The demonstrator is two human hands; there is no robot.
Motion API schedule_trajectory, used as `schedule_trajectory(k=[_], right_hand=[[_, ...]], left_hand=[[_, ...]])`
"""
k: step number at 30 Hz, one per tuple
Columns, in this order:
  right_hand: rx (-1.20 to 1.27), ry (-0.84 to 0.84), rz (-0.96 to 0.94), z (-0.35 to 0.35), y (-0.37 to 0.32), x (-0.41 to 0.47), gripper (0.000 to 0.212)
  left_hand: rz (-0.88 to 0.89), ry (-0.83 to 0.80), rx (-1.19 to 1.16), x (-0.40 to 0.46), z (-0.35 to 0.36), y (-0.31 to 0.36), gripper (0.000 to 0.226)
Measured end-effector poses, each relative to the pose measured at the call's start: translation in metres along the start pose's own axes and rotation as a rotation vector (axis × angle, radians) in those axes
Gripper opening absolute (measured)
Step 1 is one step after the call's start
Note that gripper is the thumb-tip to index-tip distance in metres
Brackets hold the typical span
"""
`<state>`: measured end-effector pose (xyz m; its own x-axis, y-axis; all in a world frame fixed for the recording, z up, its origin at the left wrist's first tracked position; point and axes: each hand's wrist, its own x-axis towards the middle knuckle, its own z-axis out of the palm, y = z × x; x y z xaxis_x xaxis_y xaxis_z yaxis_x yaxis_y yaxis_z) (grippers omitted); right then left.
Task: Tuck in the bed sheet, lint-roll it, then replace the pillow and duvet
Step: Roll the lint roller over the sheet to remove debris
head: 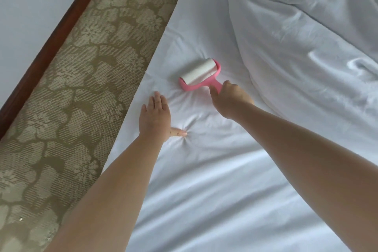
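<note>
Two hands on the bed sheet (204, 180). Our left hand (155, 116) presses flat, fingers straight, puckering the cloth at the thumb. Our right hand (229, 98) grips the pink handle of the lint roller (199, 73), its white roll resting on the sheet near the bed's edge. Duvet (306, 37) bunched just beyond.

The bed sheet (204, 170) is seen as plain white, as is the rumpled duvet (306, 37). The lint roller (199, 74) is shown with a pink frame and handle and a white roll. The carpet (81, 88) is patterned with pale beige flowers on olive-brown. A dark red-brown skirting board (55, 41) is edged against a pale grey-white wall (30, 6).
</note>
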<state>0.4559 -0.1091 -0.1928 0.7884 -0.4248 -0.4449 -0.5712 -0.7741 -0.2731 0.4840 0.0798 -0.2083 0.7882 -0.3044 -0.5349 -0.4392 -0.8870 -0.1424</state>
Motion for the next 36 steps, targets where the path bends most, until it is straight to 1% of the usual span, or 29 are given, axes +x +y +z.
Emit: schedule_trajectory(k=[3, 6, 9, 14, 17, 19, 23, 27, 30, 36], right_hand=[[-0.03, 0.01, 0.009, -0.001, 0.013, -0.018, 0.06], [-0.06, 0.025, 0.014, -0.002, 0.033, -0.042, 0.06], [-0.1, 0.041, 0.035, -0.006, 0.058, -0.07, 0.058], [-0.152, 0.099, 0.037, -0.014, 0.09, -0.129, 0.056], [-0.146, 0.126, 0.003, -0.013, 0.099, -0.169, 0.05], [-0.152, 0.113, -0.029, -0.01, 0.098, -0.193, 0.047], [-0.183, 0.039, -0.091, 0.002, 0.095, -0.229, 0.049], [-0.219, -0.045, -0.132, 0.031, 0.094, -0.249, 0.045], [-0.224, -0.079, -0.132, 0.05, 0.089, -0.25, 0.045], [-0.263, -0.121, -0.156, 0.06, 0.056, -0.213, 0.059]], left_hand=[[-0.007, 0.025, -0.003, -0.018, 0.008, 0.001, 0.114], [0.001, 0.02, 0.003, -0.042, 0.017, 0.004, 0.102], [0.043, 0.003, 0.008, -0.073, 0.025, 0.01, 0.098], [0.057, 0.03, 0.008, -0.14, 0.042, 0.021, 0.092], [0.056, 0.019, 0.019, -0.182, 0.053, 0.026, 0.089], [0.041, 0.009, 0.02, -0.204, 0.057, 0.025, 0.088], [0.0, 0.011, 0.04, -0.233, 0.065, 0.019, 0.078], [-0.027, -0.005, 0.051, -0.249, 0.089, 0.012, 0.071], [-0.052, -0.02, 0.042, -0.25, 0.106, 0.002, 0.074], [-0.07, -0.018, -0.02, -0.233, 0.117, -0.018, 0.08]])
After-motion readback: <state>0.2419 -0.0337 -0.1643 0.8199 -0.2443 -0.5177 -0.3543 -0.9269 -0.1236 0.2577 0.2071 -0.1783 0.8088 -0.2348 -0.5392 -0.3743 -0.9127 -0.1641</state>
